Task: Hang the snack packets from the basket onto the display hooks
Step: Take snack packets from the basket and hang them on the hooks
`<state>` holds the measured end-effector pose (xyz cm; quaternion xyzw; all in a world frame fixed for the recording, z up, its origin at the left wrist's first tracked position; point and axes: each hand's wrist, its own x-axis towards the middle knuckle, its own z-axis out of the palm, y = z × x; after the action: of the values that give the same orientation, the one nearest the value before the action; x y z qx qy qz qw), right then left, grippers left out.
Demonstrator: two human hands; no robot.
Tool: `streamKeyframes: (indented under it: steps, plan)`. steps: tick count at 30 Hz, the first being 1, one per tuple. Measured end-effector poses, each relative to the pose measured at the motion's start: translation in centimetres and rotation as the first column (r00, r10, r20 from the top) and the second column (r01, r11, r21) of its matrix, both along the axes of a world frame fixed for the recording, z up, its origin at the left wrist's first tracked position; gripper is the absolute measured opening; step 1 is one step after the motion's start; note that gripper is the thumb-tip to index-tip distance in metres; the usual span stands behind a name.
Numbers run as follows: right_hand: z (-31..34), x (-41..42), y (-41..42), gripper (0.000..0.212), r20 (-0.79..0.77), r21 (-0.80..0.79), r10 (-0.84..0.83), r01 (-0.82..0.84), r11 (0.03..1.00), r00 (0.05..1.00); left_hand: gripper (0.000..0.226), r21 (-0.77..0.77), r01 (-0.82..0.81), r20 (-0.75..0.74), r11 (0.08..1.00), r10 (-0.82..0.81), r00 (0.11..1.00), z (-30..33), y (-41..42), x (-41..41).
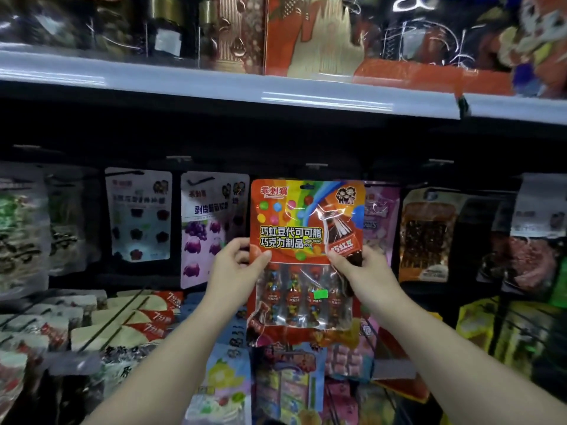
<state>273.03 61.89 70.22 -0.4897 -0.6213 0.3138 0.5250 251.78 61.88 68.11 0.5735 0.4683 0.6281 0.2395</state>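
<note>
white-edged upper shelf (196, 84), gold and red gift boxes (306, 35) standing on it, wrapped dark boxes (429, 35) alongside

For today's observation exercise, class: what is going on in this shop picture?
A person holds an orange snack packet up in front of a row of display hooks, the left hand gripping its left edge and the right hand its right edge. The hang hole at its top sits just below an empty-looking hook, so it seems not yet hung. Other packets hang on both sides, such as a grape packet to the left.
</note>
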Motion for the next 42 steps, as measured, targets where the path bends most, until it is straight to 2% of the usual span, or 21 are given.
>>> streamKeyframes:
  steps: [7, 11, 15, 18, 21, 26, 28, 31, 33, 35, 38, 40, 42]
  plan:
    - [-0.4, 0.2, 1.5, 0.020, 0.041, -0.011, -0.010, 0.011, 1.000, 0.999, 0.021, -0.024, -0.013, -0.017, 1.000, 0.012, 1.000, -0.9, 2.1, 0.0]
    - [-0.5, 0.0, 4.4, 0.028, 0.059, -0.037, -0.049, 0.051, 0.998, 0.997, 0.012, -0.042, -0.031, -0.053, 0.999, 0.028, 0.998, -0.5, 4.0, 0.1]
    - [-0.2, -0.7, 7.8, 0.028, 0.085, -0.038, -0.094, 0.097, 0.995, 0.992, 0.017, -0.074, -0.096, -0.094, 0.993, 0.089, 0.992, 0.2, 7.6, -0.2]
    - [0.2, -1.3, 10.7, 0.025, 0.115, -0.038, -0.106, 0.111, 0.993, 0.988, 0.019, -0.104, -0.194, -0.192, 0.975, 0.172, 0.966, 1.0, 10.8, -0.5]
    - [0.0, -1.7, 14.0, 0.038, 0.104, -0.061, -0.129, 0.136, 0.989, 0.986, 0.027, -0.155, -0.256, -0.250, 0.954, 0.213, 0.944, 1.4, 13.4, -0.6]
    - [-0.9, -1.4, 15.4, 0.051, 0.174, -0.070, -0.151, 0.165, 0.984, 0.973, 0.022, -0.171, -0.335, -0.255, 0.926, 0.287, 0.923, 0.8, 13.6, 0.7]
    - [-1.5, -0.6, 14.0, 0.056, 0.213, -0.020, -0.201, 0.210, 0.978, 0.956, 0.030, -0.141, -0.353, -0.286, 0.925, 0.303, 0.909, 0.5, 12.1, 1.3]
    - [-2.5, 1.6, 10.8, 0.045, 0.298, 0.224, -0.329, 0.270, 0.937, 0.896, 0.059, -0.053, -0.421, -0.467, 0.905, 0.351, 0.812, -0.1, 8.7, 2.3]
    - [-3.9, 3.6, 7.6, 0.035, 0.419, 0.325, -0.338, 0.209, 0.922, 0.842, 0.060, 0.036, -0.462, -0.584, 0.886, 0.394, 0.710, -1.2, 4.9, 4.1]
    - [-5.9, 5.8, 3.9, 0.034, 0.578, 0.384, -0.321, 0.096, 0.918, 0.751, 0.047, 0.141, -0.420, -0.653, 0.897, 0.403, 0.641, -2.8, 0.2, 6.6]
    - [-10.4, 9.2, -1.8, 0.024, 0.735, 0.560, -0.367, -0.206, 0.802, 0.570, 0.028, 0.193, -0.307, -0.748, 0.932, 0.342, 0.568, -8.5, -6.7, 10.1]
    - [-14.3, 11.5, -5.1, 0.020, 0.798, 0.576, -0.385, -0.397, 0.715, 0.464, 0.022, 0.199, -0.251, -0.805, 0.947, 0.304, 0.510, -13.9, -10.8, 12.3]
    - [-18.7, 13.6, -7.6, 0.017, 0.859, 0.504, -0.333, -0.522, 0.688, 0.390, 0.024, 0.171, -0.217, -0.856, 0.961, 0.254, 0.451, -19.9, -14.4, 14.5]
